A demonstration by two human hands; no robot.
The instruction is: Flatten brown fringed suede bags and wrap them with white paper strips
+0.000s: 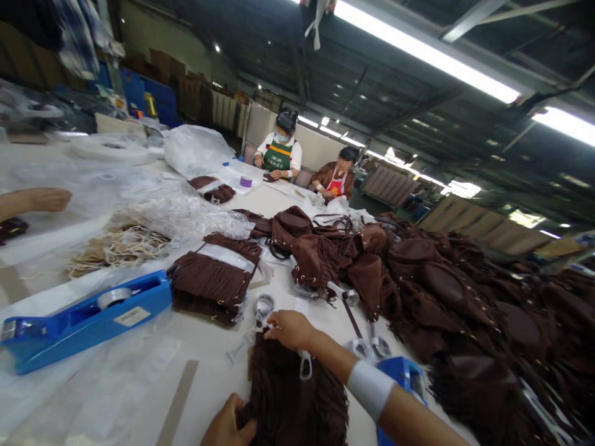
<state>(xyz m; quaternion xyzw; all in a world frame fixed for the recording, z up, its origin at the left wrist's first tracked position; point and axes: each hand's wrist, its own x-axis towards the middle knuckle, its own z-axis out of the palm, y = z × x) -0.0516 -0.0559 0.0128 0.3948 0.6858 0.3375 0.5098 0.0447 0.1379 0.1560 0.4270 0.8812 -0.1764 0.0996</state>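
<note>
A dark brown fringed bag (297, 390) lies on the table right in front of me. My left hand (231, 422) grips its lower left edge between thumb and fingers. At the bag's top edge my right hand (292, 329), with a white band round the wrist, is closed in a pinch; the exact spot it holds is partly hidden. Just beyond those fingertips sits a clear-wrapped ring-shaped piece (264, 305). A small white loop (305, 365) hangs over the bag below my right palm.
A blue tape dispenser (93, 319) stands at left, and another blue dispenser (403, 379) by my right forearm. Folded fringed bags (216, 279) lie ahead, with tags on strings (121, 248) beside them. Brown bags (441, 279) pile up at right. A co-worker's hand (49, 200) reaches in from left.
</note>
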